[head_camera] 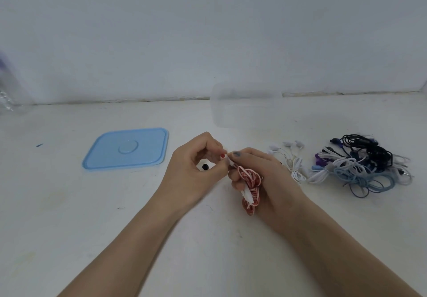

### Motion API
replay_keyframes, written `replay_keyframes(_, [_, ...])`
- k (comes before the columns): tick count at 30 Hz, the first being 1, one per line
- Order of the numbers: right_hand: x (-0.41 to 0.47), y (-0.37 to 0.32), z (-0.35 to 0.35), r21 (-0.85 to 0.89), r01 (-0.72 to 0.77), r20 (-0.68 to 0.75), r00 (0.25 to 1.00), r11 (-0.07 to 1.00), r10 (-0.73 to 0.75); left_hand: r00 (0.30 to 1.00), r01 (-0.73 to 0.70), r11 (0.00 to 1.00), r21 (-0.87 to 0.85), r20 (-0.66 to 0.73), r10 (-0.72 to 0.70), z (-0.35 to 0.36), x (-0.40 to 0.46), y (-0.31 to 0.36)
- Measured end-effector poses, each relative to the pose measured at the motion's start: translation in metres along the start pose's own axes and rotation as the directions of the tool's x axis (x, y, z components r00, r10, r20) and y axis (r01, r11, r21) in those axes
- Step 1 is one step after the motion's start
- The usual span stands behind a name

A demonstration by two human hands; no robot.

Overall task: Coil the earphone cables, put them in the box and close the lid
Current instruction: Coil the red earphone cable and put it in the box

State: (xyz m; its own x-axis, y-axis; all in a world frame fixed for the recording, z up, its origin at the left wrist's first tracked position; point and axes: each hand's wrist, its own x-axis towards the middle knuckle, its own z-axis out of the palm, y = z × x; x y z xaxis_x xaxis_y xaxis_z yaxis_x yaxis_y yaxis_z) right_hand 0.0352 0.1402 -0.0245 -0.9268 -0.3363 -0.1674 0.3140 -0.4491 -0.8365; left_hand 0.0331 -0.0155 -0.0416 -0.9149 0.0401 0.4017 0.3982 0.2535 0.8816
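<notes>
Red-white earphone cable (pixel 250 182), tangled earphone pile (pixel 360 166) beside.

Lid (pixel 126 150): pale blue, uniform. Box (pixel 246 106): clear, colourless. Coiled cable (pixel 250 184) in right hand (pixel 265 176): red-and-white stripe, with a white inline piece. Earbud tip at left hand (pixel 196 169): red; a second one under the palm: black. Loose earphone pair (pixel 292 160): white. Tangled pile (pixel 360 165): black, white, purple, grey-blue cables. Tabletop (pixel 69 216): off-white, scuffed. Right thumbnail: dark grey-blue polish.
</notes>
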Motion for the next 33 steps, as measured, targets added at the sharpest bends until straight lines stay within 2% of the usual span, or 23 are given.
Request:
replay_keyframes(4, [0.001,0.0,0.0,0.013,-0.002,0.01,1.0,1.0,0.002,1.0,0.009,1.0,0.027,-0.001,-0.009,0.0,-0.002,0.001])
replay_keyframes(9, [0.004,-0.001,-0.003,0.032,-0.002,-0.024,1.0,0.999,0.003,0.997,-0.079,0.993,0.091,0.023,0.077,-0.001,0.0,0.001])
replay_keyframes(12, [0.005,-0.004,-0.005,0.05,-0.015,-0.031,0.999,0.999,0.016,0.999,-0.051,0.996,0.079,0.022,0.049,-0.001,-0.001,0.001])
replay_keyframes(18, [0.008,-0.005,-0.011,0.13,-0.058,0.001,0.998,0.99,0.059,0.986,-0.164,0.949,0.27,0.065,0.152,0.001,0.001,0.001])
replay_keyframes(22, [0.009,-0.004,-0.014,0.175,-0.095,0.039,0.995,0.98,0.089,0.989,-0.145,0.943,0.301,0.025,0.144,-0.001,0.0,-0.001])
replay_keyframes(29, [0.003,-0.013,0.001,0.058,-0.151,-0.008,0.988,0.987,0.152,0.993,-0.109,0.932,0.345,0.005,0.114,-0.01,0.004,-0.003])
replay_keyframes(31, [0.006,-0.022,0.007,-0.002,-0.174,-0.016,0.985,0.985,0.173,0.999,-0.036,0.96,0.278,0.005,0.036,-0.014,0.012,0.005])
replay_keyframes(33, [0.017,-0.042,0.016,-0.043,-0.177,-0.012,0.984,0.983,0.177,1.0,-0.013,0.974,0.224,-0.001,0.014,-0.02,0.03,0.018])
